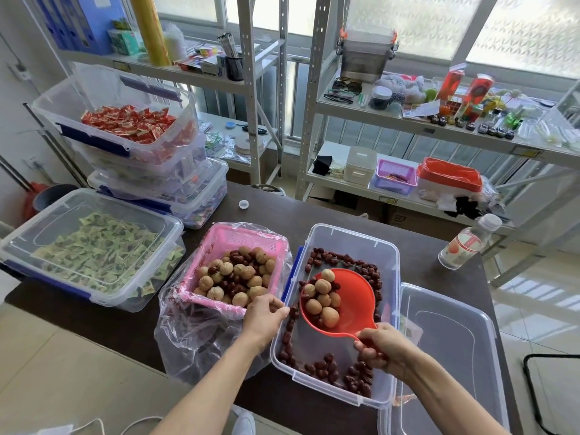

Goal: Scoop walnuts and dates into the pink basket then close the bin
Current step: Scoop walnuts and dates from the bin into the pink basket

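The pink basket [216,243], lined with a clear plastic bag, sits on the dark table and holds walnuts and red dates. My left hand [263,315] grips its near right corner. To its right stands the open clear bin [387,296], with dates [326,368] lying along its walls. My right hand [381,348] grips the handle of a red scoop [354,296] held above the bin. Several walnuts [323,301] lie in the scoop's left part. The bin's clear lid [452,350] lies flat on the table just right of the bin.
A closed bin of green-wrapped sweets [91,249] stands left of the basket, with stacked bins of red-wrapped sweets [125,124] behind it. A plastic bottle [467,243] stands at the table's right edge. A bottle cap [243,204] lies further back. Metal shelves fill the background.
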